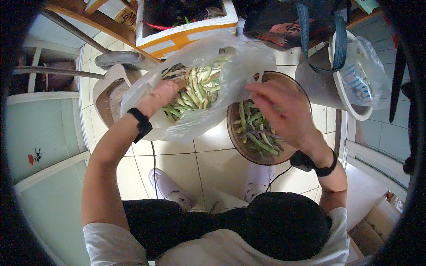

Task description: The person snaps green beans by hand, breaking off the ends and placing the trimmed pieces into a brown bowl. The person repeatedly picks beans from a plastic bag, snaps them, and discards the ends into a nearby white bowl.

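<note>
My left hand (pixel 163 94) reaches into a translucent white plastic bag (pixel 243 63), its fingertips hidden among the green bean pods (pixel 199 84) inside. Some of these pods have brown patches. To the right, my right hand (pixel 283 109) is over a round brown-tinted bowl (pixel 235 146) and beside the bag's edge. Blur and the hand's angle hide whether anything is between its fingers. Pieces of green and purplish beans (pixel 261 136) lie in the bowl, partly covered by that hand.
A styrofoam box (pixel 186 41) with orange tape holds red chili peppers (pixel 156 26). At left stands a long-handled dustpan (pixel 103 89). A bag-lined bin (pixel 316 71) is at right, under blue straps (pixel 339 43). Black cables (pixel 153 169) run down by my shoes (pixel 166 184) on the tiled floor (pixel 213 169).
</note>
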